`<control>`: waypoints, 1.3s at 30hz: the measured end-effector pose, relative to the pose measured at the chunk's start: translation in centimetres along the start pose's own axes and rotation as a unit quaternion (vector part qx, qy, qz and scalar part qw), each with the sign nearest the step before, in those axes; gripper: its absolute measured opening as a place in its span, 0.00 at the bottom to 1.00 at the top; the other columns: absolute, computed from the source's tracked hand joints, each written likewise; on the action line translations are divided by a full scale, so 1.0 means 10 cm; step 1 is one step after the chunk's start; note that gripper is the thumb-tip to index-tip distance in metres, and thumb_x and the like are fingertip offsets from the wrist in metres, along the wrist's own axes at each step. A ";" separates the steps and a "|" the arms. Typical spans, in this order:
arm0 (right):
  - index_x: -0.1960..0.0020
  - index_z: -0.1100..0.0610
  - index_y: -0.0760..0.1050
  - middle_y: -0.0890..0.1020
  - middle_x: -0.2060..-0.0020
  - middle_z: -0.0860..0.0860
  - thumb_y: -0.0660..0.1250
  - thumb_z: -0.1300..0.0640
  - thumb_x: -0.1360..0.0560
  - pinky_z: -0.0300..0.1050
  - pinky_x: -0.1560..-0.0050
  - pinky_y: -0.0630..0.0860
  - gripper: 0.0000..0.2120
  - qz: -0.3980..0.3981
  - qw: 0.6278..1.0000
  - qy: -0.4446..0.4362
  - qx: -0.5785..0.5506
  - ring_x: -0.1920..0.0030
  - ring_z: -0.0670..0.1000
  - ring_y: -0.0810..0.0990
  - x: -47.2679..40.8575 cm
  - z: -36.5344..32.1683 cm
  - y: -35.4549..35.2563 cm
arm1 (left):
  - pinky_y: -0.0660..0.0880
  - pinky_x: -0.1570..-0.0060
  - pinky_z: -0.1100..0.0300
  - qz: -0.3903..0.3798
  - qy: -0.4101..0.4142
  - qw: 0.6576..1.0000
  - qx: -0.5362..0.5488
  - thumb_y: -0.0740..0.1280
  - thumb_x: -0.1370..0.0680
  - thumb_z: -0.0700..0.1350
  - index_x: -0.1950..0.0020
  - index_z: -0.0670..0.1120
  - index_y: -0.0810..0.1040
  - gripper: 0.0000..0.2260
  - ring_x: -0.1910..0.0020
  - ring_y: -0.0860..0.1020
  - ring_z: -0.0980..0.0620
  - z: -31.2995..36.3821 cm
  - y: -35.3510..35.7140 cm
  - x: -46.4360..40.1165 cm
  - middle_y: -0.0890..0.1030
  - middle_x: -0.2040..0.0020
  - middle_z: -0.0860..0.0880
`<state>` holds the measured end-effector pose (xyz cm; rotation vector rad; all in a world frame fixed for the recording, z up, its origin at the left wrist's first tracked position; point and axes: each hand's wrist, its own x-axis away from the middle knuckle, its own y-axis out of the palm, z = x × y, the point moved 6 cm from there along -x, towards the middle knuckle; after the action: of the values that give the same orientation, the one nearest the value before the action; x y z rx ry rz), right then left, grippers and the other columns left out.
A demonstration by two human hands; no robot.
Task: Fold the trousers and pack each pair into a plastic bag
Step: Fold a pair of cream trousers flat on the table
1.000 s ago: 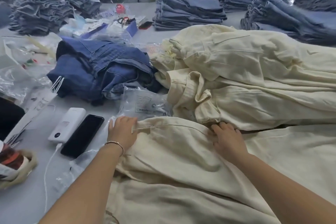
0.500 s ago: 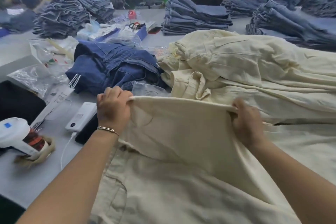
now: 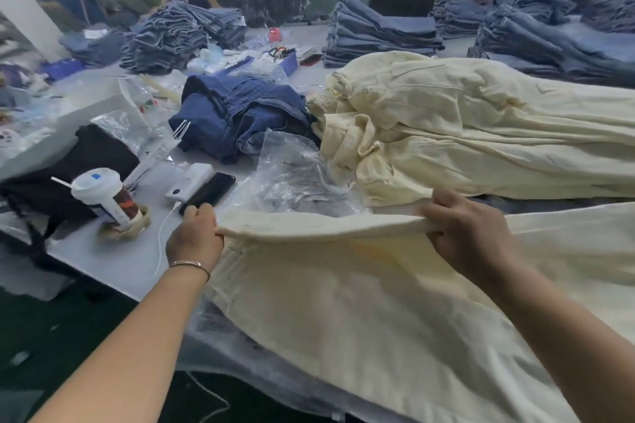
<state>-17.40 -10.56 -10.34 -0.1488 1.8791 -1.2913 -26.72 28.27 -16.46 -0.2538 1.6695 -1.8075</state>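
- Closest to me, a pair of cream trousers (image 3: 343,302) lies spread over the near edge of the grey table (image 3: 113,257), its far edge lifted off the surface.
- The left hand (image 3: 194,237), a thin bracelet at the wrist, grips that raised edge at its left end; the right hand (image 3: 467,233) pinches it at the right end, the two hands well apart with the cloth taut between them.
- Just past the fold, crumpled clear plastic bags (image 3: 292,178) lie on the table.
- Left of those sit a black phone (image 3: 209,192), a white power bank (image 3: 189,180) and a lidded cup (image 3: 103,196).
- Beyond is a heap of cream trousers (image 3: 481,134) beside dark blue jeans (image 3: 240,113).
- Furthest back are stacks of folded denim (image 3: 378,34).
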 end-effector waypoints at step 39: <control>0.39 0.49 0.80 0.78 0.38 0.55 0.66 0.34 0.36 0.53 0.31 0.54 0.31 -0.263 0.924 0.253 0.117 0.36 0.54 0.68 2.41 -0.77 0.69 | 0.52 0.29 0.41 -0.195 0.258 0.943 0.083 0.56 0.21 0.59 0.26 0.58 0.61 0.22 0.25 0.57 0.47 0.52 0.90 1.23 0.59 0.24 0.53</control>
<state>-35.91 -14.26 -28.52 -0.2196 2.1732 -2.0704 -30.29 17.15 -27.58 -0.0315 1.8932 -2.4621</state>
